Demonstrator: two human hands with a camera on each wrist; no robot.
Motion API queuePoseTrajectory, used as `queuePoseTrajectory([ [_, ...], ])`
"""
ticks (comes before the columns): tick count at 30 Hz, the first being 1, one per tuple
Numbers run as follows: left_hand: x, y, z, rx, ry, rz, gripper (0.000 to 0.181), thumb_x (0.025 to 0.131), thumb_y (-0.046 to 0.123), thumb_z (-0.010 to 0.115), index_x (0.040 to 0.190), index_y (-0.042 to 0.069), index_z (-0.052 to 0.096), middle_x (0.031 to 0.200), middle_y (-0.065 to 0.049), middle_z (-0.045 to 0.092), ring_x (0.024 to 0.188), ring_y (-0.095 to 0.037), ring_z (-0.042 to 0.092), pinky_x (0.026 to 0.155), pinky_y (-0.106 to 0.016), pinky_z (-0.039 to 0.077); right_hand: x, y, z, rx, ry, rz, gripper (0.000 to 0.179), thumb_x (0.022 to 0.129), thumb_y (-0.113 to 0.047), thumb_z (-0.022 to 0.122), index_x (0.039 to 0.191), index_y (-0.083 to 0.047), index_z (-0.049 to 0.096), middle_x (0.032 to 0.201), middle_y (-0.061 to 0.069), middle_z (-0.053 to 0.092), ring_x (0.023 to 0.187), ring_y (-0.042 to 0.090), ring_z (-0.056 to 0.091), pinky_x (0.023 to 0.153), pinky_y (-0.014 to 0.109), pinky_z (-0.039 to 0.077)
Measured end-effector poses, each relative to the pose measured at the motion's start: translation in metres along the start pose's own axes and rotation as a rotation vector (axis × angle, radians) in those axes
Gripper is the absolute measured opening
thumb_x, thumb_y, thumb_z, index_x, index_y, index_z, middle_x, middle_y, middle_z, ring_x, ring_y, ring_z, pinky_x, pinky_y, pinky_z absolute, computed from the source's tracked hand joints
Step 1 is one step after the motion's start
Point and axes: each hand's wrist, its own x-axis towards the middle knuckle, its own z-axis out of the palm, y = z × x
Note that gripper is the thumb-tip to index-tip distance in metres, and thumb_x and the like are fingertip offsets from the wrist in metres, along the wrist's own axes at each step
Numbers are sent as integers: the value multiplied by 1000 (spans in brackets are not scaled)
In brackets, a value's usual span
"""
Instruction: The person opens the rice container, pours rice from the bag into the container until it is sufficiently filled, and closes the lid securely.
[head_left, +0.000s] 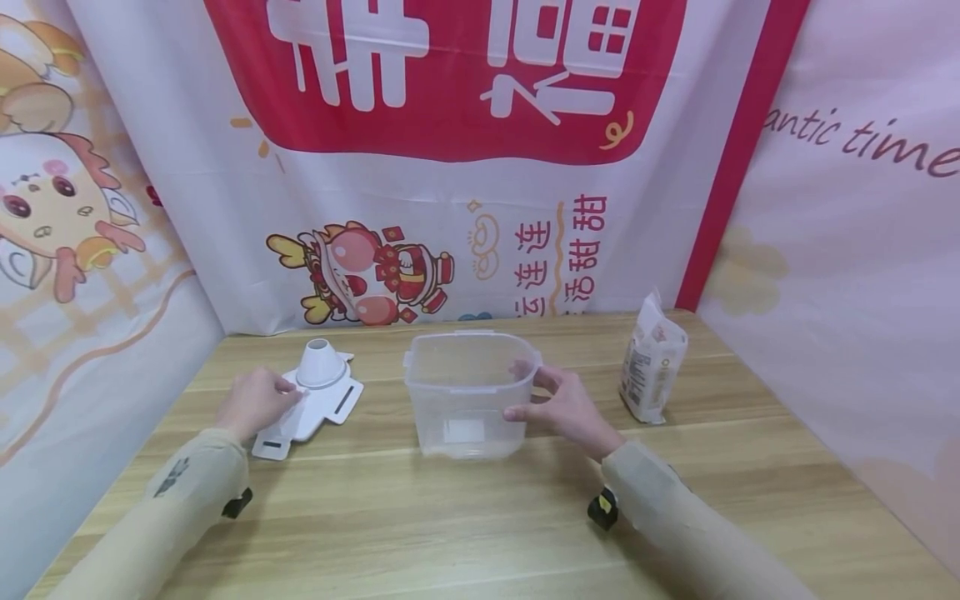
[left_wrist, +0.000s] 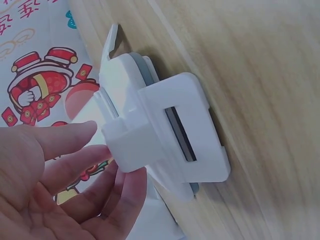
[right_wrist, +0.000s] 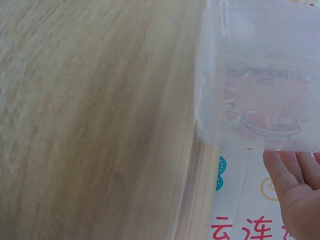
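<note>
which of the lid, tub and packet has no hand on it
The packet, standing at the right; the left hand touches the lid, and the right hand holds the tub.

On the left, we see a white plastic lid [head_left: 318, 410] with slotted flaps lying cone-up, our left hand [head_left: 258, 402] touching its left side; mid-table, our right hand [head_left: 567, 410] holds an upright, open-topped translucent plastic box [head_left: 435, 417].
</note>
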Motion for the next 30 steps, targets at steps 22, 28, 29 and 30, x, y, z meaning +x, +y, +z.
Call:
queuePoseTrajectory([
  [22,2,-1,4,-4,-25,8,38,95,24,62,116,-9,65,118,-33,60,83,-28,61,65,-36,51,1,0,0,0,11,7,88,64,-19,93,142,-12,52,140,10,53,116,32,59,88,39,55],
  [28,1,0,6,-7,-6,-12,41,96,25,61,117,-10,63,118,-33,59,92,-35,61,67,-40,52,1,1,0,13,0,-12,90,65,-17,92,143,-9,49,141,14,51,117,35,58,89,40,54],
  [29,0,0,6,-7,-1,-11,42,96,25,60,118,-11,62,119,-34,59,93,-37,61,67,-41,51,1,2,-1,15,-4,-12,90,65,-17,92,144,-8,49,142,14,51,117,36,58,89,40,54],
  [30,0,1,6,-7,2,-9,42,97,25,59,119,-11,61,119,-35,58,94,-38,60,68,-41,51,1,2,-1,16,-6,-9,90,66,-17,92,144,-9,48,142,14,51,117,36,58,89,40,54],
])
